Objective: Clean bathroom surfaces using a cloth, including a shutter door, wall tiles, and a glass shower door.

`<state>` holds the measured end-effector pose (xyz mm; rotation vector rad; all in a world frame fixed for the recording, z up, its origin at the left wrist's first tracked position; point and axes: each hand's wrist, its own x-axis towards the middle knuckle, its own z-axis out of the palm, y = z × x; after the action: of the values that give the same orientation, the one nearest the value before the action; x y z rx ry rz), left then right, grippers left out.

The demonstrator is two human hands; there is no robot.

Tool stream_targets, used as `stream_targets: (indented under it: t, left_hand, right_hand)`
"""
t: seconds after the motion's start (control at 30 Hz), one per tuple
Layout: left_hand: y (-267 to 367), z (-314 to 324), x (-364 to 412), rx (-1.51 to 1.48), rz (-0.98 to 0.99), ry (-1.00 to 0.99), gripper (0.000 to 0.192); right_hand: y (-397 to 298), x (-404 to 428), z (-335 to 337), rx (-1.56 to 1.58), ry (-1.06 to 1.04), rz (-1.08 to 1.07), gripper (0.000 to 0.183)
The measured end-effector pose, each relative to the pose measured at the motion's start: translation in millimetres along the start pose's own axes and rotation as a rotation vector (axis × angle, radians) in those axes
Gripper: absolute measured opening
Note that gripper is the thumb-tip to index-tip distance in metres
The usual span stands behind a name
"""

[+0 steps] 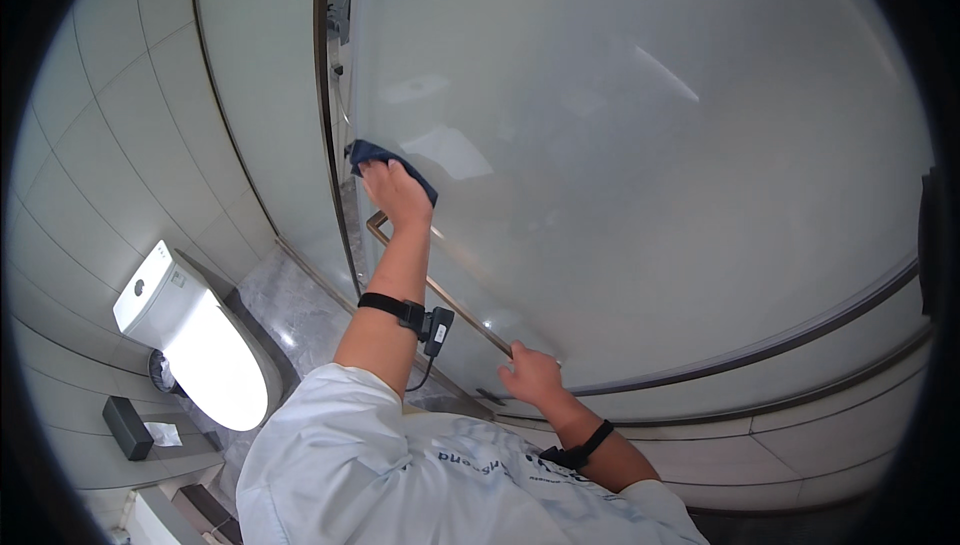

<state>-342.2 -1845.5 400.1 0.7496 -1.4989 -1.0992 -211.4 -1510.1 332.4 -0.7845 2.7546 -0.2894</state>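
Observation:
A folded dark blue cloth [412, 174] lies under my left hand [394, 189], whose fingers hold it against the frosted glass shower door [600, 170] close to the door's free edge. Running down the door is a long bronze-coloured metal handle [465, 312], bent at its upper end. My left forearm crosses in front of part of it. My right hand [534, 371] is closed around the lower end of this handle. Most of the cloth's surface is hidden behind my left fingers and palm.
Left of me stands a white toilet [217, 357] with a small waste bin [160, 372] beside it. A dark tissue box [125, 427] is near the lower left. Through the door gap, a shower fixture [340, 18] shows behind a dark metal frame post [324, 57].

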Motion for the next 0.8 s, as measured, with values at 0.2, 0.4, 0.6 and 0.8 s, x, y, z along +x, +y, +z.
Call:
stream_targets:
  t: [0.2,0.4,0.6,0.8]
  left_hand:
    - [102.2,3.3,-0.9,-0.150,0.350,-0.058,0.055]
    - [223.7,-1.4,-62.7,-0.312,0.853,-0.223,0.054]
    - [286.3,-16.8,-117.2,-0.547,1.101,-0.441,0.052]
    - [234.3,2.9,-88.0,-0.380,0.839,-0.246,0.058]
  right_hand:
    - [-11.3,7.6,-2.7,-0.001,0.041,0.004,0.034]
    - [4.5,8.2,10.6,-0.052,0.063,-0.032,0.030]
    - [16.7,5.5,12.5,0.057,0.420,-0.362,0.027]
    - [22.2,-12.8,-7.3,-0.075,-0.013,-0.117,0.037]
